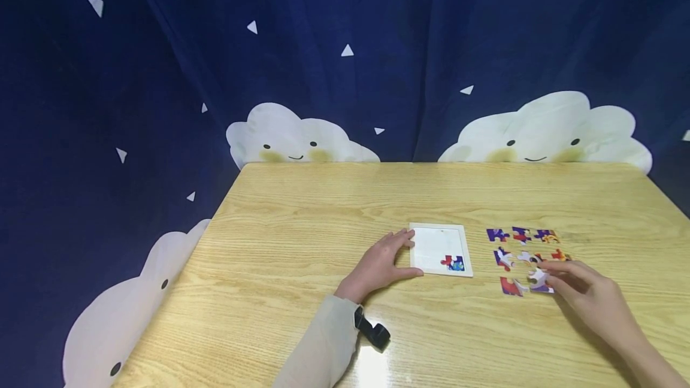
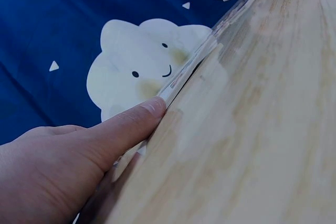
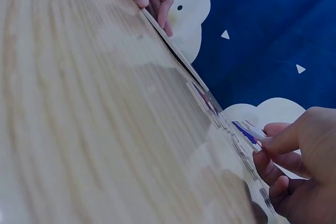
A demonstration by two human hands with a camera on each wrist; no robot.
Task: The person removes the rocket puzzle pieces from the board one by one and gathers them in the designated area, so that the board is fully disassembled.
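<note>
My left hand (image 1: 380, 262) rests at the left side of a white square puzzle tray (image 1: 468, 250), thumb on its near left corner and fingertips on its left edge. In the left wrist view the straight thumb (image 2: 128, 127) touches the tray's edge. Joined puzzle pieces (image 1: 454, 263) with red and blue print lie in the tray's near right corner. My right hand (image 1: 595, 301) pinches a white and purple puzzle piece (image 3: 245, 132) between thumb and fingers, raised over the loose pieces. The right wrist view shows it tilted, just above the table.
Several loose puzzle pieces (image 1: 521, 235) lie in rough rows right of the tray, some partly hidden by my right hand. The wooden table (image 1: 302, 208) ends at a dark blue curtain (image 1: 334, 5) with cloud prints. A black strap camera (image 1: 374, 331) sits at my left wrist.
</note>
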